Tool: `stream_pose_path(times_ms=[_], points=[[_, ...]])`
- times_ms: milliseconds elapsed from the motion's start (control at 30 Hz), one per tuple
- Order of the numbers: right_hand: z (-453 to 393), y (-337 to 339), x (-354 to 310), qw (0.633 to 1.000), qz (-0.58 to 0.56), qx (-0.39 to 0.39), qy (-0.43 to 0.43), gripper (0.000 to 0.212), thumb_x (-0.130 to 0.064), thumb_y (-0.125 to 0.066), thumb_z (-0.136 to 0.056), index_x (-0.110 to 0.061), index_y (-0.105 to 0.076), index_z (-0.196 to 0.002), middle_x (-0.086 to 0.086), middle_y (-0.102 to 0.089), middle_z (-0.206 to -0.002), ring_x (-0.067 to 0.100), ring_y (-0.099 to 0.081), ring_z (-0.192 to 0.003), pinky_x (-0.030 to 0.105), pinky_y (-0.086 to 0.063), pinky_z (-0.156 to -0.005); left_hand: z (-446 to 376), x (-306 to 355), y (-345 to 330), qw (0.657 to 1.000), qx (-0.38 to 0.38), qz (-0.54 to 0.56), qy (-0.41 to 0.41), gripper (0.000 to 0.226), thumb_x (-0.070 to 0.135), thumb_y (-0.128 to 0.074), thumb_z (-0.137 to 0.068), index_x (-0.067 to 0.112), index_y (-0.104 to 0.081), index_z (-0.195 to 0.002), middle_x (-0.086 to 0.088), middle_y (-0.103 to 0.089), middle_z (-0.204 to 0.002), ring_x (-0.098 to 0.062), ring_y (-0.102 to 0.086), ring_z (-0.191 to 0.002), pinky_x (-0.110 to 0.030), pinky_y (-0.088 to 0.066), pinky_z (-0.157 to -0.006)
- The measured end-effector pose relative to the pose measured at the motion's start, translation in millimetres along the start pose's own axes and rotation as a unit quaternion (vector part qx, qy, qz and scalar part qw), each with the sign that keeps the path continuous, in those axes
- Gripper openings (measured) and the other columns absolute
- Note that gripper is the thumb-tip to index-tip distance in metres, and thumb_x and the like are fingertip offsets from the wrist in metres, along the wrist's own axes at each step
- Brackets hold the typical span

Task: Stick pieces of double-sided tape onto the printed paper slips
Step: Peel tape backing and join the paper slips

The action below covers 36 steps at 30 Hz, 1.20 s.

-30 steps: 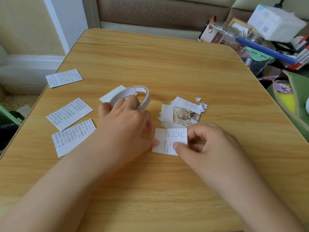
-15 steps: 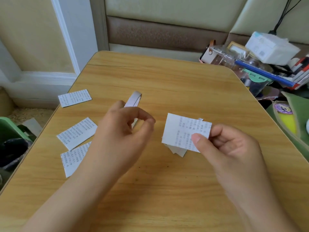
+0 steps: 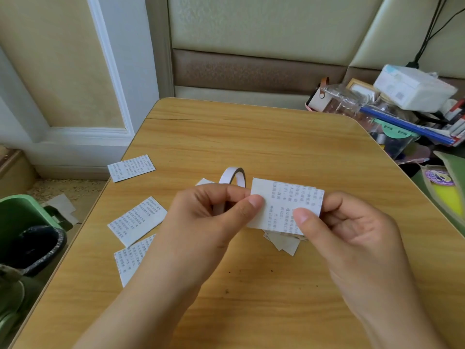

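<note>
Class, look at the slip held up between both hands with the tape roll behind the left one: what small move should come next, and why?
Probably pull a short piece from the tape roll and press it onto the held slip. Both the left hand and right hand pinch the slip above the table, and no tape shows on its visible face.

We took it for a home, since the small wooden table (image 3: pixel 276 137) stood against a padded sofa back (image 3: pixel 251 69), by a panelled wall (image 3: pixel 63 59), a green waste bin (image 3: pixel 22 212) and household clutter (image 3: pixel 402 107).
</note>
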State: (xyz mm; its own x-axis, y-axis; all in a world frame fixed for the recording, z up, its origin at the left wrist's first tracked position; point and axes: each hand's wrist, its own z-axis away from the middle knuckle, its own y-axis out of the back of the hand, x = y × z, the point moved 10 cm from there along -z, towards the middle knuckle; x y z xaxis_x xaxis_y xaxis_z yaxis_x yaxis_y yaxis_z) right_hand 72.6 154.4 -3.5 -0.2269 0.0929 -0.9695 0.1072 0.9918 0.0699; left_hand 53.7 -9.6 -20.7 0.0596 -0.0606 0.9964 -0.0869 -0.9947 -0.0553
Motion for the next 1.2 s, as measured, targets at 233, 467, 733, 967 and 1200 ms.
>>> stream_pose_path(times_ms=[233, 467, 733, 967, 1200], points=[[-1.2, 5.3, -4.0, 0.998, -0.010, 0.061, 0.019, 0.004, -0.024, -0.070, -0.071, -0.022, -0.069, -0.068, 0.000, -0.069, -0.065, 0.007, -0.062, -0.061, 0.015, -0.048, -0.059, -0.3, 0.5, 5.4, 0.999, 0.034, 0.012, -0.009, 0.016, 0.038, -0.075, -0.067, 0.022, -0.073, -0.065, -0.007, -0.036, -0.062, -0.012, -0.032, -0.058, -0.014, -0.029, -0.050], [-0.7, 7.9, -2.4, 0.997, -0.009, 0.076, 0.010, 0.005, -0.024, -0.072, -0.070, -0.025, -0.070, -0.066, 0.001, -0.069, -0.064, 0.008, -0.061, -0.059, 0.016, -0.048, -0.057, 1.1, 2.2, 3.2, 0.998, 0.047, 0.032, -0.005, 0.017, 0.021, -0.069, -0.075, 0.023, -0.072, -0.059, 0.012, -0.039, -0.044, 0.000, -0.036, -0.039, -0.006, -0.028, -0.043], [0.0, 9.9, -2.4, 0.997, -0.007, 0.082, 0.007, 0.005, -0.025, -0.072, -0.070, -0.026, -0.070, -0.065, 0.000, -0.069, -0.062, 0.006, -0.062, -0.058, 0.014, -0.047, -0.056, 1.2, 5.3, 1.7, 0.999, 0.039, 0.030, -0.007, 0.013, 0.033, -0.070, -0.066, 0.022, -0.072, -0.061, -0.005, -0.038, -0.055, -0.005, -0.029, -0.044, -0.009, -0.025, -0.042], [0.7, 7.8, -5.3, 0.997, 0.000, 0.077, 0.021, 0.007, -0.023, -0.070, -0.071, -0.024, -0.069, -0.065, -0.001, -0.068, -0.062, 0.005, -0.060, -0.057, 0.014, -0.046, -0.056, 2.3, 7.0, 6.6, 0.997, 0.065, -0.036, -0.030, 0.030, 0.039, -0.071, -0.077, 0.025, -0.064, -0.051, -0.020, -0.036, -0.059, -0.015, -0.033, -0.053, -0.020, -0.028, -0.053], [0.2, 8.7, -3.2, 0.997, 0.000, 0.079, 0.014, 0.007, -0.024, -0.070, -0.072, -0.024, -0.069, -0.065, 0.001, -0.068, -0.063, 0.009, -0.060, -0.058, 0.016, -0.047, -0.057, 5.6, 17.6, 4.3, 0.996, 0.064, -0.032, -0.047, 0.015, 0.045, -0.067, -0.065, 0.033, -0.071, -0.057, 0.007, -0.041, -0.048, -0.004, -0.032, -0.044, -0.010, -0.026, -0.043]])
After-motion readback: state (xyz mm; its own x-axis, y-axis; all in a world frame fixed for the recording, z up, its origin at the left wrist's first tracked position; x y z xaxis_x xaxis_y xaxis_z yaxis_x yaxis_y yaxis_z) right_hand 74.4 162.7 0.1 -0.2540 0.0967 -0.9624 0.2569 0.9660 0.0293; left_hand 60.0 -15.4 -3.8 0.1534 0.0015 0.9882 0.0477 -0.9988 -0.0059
